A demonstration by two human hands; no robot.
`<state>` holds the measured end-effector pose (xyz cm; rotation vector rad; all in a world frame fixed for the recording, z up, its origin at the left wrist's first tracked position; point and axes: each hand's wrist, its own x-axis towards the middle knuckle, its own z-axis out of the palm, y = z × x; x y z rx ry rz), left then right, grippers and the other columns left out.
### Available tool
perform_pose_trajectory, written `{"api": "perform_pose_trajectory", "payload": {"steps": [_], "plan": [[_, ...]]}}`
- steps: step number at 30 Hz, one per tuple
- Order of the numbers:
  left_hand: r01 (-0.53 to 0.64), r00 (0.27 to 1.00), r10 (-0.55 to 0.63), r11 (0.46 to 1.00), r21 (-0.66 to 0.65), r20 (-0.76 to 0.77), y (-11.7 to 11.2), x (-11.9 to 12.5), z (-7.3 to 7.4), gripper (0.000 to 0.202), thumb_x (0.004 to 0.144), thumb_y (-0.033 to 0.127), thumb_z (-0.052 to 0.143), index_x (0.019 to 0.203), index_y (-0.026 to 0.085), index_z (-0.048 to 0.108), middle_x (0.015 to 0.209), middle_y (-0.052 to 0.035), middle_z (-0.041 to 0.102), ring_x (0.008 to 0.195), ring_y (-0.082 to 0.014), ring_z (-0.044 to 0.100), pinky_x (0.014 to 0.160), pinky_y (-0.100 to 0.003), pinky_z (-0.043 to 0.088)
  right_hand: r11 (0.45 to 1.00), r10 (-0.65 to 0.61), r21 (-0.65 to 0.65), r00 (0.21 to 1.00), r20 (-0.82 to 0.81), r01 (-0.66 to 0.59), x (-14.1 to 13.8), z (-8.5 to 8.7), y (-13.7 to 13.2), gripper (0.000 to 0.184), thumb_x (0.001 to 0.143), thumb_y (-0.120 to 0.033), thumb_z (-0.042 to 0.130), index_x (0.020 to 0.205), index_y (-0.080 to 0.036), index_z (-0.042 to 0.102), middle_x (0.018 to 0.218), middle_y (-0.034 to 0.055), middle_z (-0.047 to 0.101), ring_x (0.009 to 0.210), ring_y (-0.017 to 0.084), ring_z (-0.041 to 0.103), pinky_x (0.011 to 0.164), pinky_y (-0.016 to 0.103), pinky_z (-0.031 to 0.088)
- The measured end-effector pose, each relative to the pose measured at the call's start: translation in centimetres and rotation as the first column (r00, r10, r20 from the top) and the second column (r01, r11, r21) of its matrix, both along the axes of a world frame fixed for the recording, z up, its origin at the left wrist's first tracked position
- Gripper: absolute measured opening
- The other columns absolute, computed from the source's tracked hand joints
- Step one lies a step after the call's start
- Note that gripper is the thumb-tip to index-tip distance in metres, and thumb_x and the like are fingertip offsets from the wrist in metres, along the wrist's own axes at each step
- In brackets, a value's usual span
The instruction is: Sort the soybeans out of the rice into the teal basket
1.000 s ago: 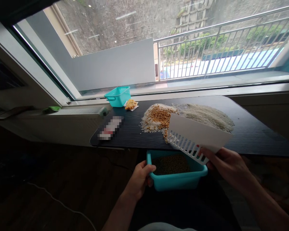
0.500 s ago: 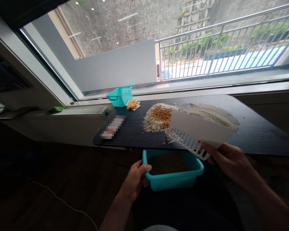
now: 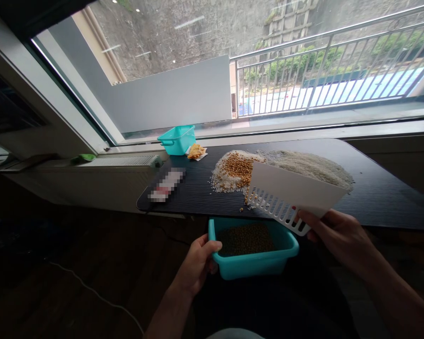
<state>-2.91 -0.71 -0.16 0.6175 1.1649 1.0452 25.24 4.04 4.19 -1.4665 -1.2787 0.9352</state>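
Note:
My left hand (image 3: 199,261) grips the left end of a teal plastic basin (image 3: 257,268), thumb over its rim. Small round beans (image 3: 250,238), dark in the shade, lie inside the basin, which is below the table's front edge. In my right hand (image 3: 334,233) is a white slotted plastic board (image 3: 295,186), held by its lower right corner and tilted over the table. Its slotted edge points down toward the basin. Beyond its left end lies a mound of yellow soybeans (image 3: 238,168) mixed with white rice. A larger rice heap (image 3: 314,167) is partly hidden behind the board.
The dark table (image 3: 198,188) stands against the window. A second teal basin (image 3: 178,140) sits at its back left, beside a folded yellow cloth (image 3: 197,151). A blurred-out flat object (image 3: 167,185) lies on the left. A white cable (image 3: 92,285) runs along the floor.
The view has shifted very slightly. Both hands, the basin and the white board hold nearly the same places as before.

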Motion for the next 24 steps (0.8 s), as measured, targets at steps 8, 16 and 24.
{"api": "perform_pose_trajectory", "payload": {"steps": [8,16,24], "plan": [[-0.007,1.0,0.007,1.0,0.007,0.006,-0.01,0.38,-0.65,0.033,0.06,0.036,0.081,0.067,0.019,0.053,0.044,0.0104,0.04,0.037,-0.0044,0.032,0.039,-0.019,0.023,0.998,0.041,-0.042,0.998,0.047,-0.039,0.1,0.5,-0.01,0.05,0.061,-0.066,0.077,0.078,-0.018,0.079,0.048,0.0013,0.061,0.043,0.015,0.05,0.037,0.026,0.036],[-0.007,1.0,0.007,1.0,0.015,0.016,-0.06,0.25,-0.37,0.03,0.061,0.034,0.079,0.066,0.019,0.054,0.043,0.01,0.041,0.038,-0.0043,0.032,0.039,-0.019,0.023,0.994,0.098,-0.06,0.995,0.032,-0.096,0.38,0.16,-0.43,0.062,0.057,-0.072,0.078,0.082,-0.015,0.082,0.053,0.0044,0.066,0.045,0.015,0.051,0.043,0.027,0.042],[-0.019,1.0,0.019,1.0,0.008,0.013,-0.29,-0.58,-0.17,0.031,0.061,0.034,0.08,0.068,0.018,0.054,0.045,0.0103,0.041,0.038,-0.004,0.032,0.039,-0.019,0.021,0.993,0.107,-0.049,0.993,0.055,-0.105,-0.16,0.47,-0.45,0.058,0.059,-0.068,0.08,0.082,-0.015,0.082,0.05,0.0042,0.065,0.047,0.017,0.054,0.044,0.028,0.044]]}}
